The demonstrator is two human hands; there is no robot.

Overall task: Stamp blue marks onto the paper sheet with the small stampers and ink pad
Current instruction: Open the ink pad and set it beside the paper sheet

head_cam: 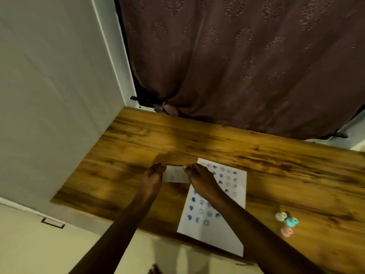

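Observation:
A white paper sheet (235, 186) lies on the wooden table, covered with several rows of blue stamped marks. Its near corner hangs over the table's front edge. Just left of the sheet's far end, my left hand (153, 179) and my right hand (199, 179) together hold a small flat white ink pad case (175, 176) with a purple-blue far edge, one hand on each side. My right forearm crosses over the sheet. Three small round stampers lie to the right: a cream stamper (280, 216), a teal stamper (292, 222) and a pink stamper (286, 231).
The wooden table (207, 139) meets a grey wall (49, 95) on the left and a dark brown curtain (246, 56) at the back. The table's front edge runs below my forearms, with pale floor beneath.

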